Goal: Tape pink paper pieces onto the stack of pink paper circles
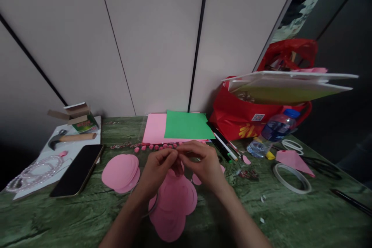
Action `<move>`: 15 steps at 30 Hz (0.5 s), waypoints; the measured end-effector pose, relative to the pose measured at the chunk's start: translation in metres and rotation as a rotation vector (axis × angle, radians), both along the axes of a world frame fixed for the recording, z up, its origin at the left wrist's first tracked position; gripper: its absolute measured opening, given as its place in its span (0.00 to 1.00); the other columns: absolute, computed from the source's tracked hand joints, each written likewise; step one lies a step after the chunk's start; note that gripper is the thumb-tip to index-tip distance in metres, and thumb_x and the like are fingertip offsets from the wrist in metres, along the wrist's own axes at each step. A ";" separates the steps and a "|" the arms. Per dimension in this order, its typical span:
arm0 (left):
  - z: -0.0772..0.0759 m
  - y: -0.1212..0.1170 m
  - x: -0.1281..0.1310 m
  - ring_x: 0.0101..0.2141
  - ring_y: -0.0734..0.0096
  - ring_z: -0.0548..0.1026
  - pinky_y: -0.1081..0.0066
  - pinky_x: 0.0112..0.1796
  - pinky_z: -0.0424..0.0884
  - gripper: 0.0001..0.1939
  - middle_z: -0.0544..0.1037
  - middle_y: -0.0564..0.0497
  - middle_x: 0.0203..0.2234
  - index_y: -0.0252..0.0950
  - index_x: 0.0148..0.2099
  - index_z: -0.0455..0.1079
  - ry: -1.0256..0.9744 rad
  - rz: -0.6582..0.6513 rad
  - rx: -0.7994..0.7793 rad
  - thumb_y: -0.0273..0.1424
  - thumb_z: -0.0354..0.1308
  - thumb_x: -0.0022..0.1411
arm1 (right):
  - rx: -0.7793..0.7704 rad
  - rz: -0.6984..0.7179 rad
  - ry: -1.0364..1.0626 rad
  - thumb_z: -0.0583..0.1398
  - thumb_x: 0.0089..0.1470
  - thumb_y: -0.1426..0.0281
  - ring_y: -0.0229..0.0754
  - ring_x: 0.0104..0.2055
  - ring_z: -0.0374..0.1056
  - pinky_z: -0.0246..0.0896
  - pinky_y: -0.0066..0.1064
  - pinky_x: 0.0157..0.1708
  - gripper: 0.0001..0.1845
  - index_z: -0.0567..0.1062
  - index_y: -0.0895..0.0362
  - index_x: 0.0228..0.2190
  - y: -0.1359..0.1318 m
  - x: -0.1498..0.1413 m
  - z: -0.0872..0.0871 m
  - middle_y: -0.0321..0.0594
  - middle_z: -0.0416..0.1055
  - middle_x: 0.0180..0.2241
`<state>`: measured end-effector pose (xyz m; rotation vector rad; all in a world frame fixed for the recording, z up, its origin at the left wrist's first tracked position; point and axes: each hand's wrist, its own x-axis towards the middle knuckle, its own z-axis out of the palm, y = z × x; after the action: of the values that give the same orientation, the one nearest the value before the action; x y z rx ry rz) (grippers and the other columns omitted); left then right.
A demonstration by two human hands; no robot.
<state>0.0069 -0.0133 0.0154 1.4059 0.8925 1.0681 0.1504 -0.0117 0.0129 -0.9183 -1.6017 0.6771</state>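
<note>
My left hand (pixel 158 172) and my right hand (pixel 205 164) meet in the middle of the table, thumbs and fingertips pinched together. What sits between the fingertips is too small or hidden to make out. Directly below them lies a spread of overlapping pink paper circles (pixel 171 217), partly covered by my hands. A neat stack of pink paper circles (pixel 120 172) is to the left of my left hand. Just beyond my fingers runs a row of small pink pieces (pixel 151 147). A small pink paper piece (pixel 197 179) lies beside my right hand.
Green paper (pixel 187 124) rests on pink sheets (pixel 154 128) at the back. To the left are a phone (pixel 78 170), hammer (pixel 78 137), bead string (pixel 37 172) and open box (pixel 84 123). Rightward stand a red bag (pixel 229 114), bottle (pixel 274 133), tape roll (pixel 292 178) and pens (pixel 225 146).
</note>
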 end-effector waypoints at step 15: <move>0.001 0.000 0.001 0.26 0.71 0.74 0.74 0.30 0.69 0.09 0.78 0.51 0.22 0.33 0.33 0.76 0.096 0.246 0.075 0.33 0.58 0.54 | 0.011 -0.096 0.194 0.59 0.48 0.77 0.41 0.39 0.72 0.68 0.32 0.39 0.07 0.77 0.56 0.28 -0.002 -0.006 -0.001 0.43 0.76 0.36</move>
<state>0.0075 -0.0129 0.0167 1.4453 1.1269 1.2372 0.1448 -0.0136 0.0121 -0.8877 -1.3802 0.6689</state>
